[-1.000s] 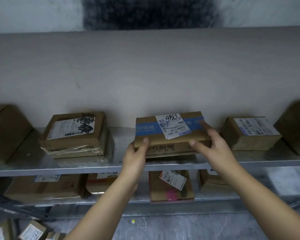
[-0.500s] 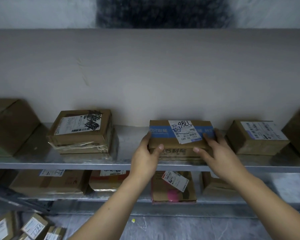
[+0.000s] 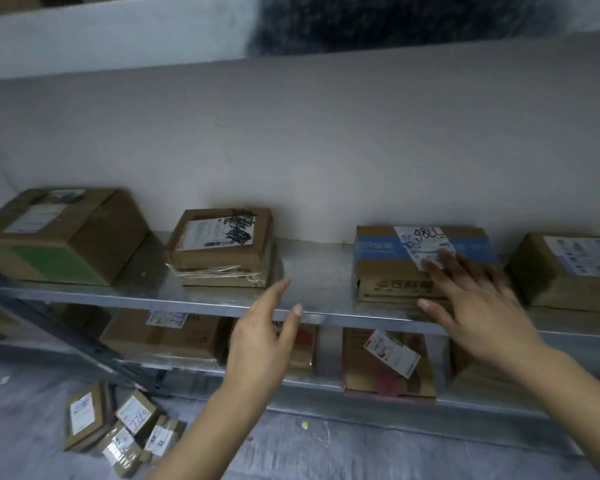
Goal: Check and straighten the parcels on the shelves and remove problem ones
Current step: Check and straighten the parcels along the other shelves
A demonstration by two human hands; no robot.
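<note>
Your right hand (image 3: 475,306) lies spread with straight fingers over the front of the blue-taped parcel (image 3: 385,258), fingertips (image 3: 430,268) at its white label (image 3: 423,240). Blur hides whether they actually touch, and the hand grips nothing. That parcel sits toward the right end of the upper shelf (image 3: 187,301), its long side along the front edge and its label facing up for reading, so it looks squared. Your left hand (image 3: 264,341) hovers open, fingers loose, just before the shelf's front edge and holds nothing. It points at the gap beside the scribbled-label parcel (image 3: 222,244), which seems to rest on a second flat box bound in clear tape. That one is probably the next to check. Small parcels (image 3: 118,427) lie heaped on the floor (image 3: 361,455), likely the rejects.
</note>
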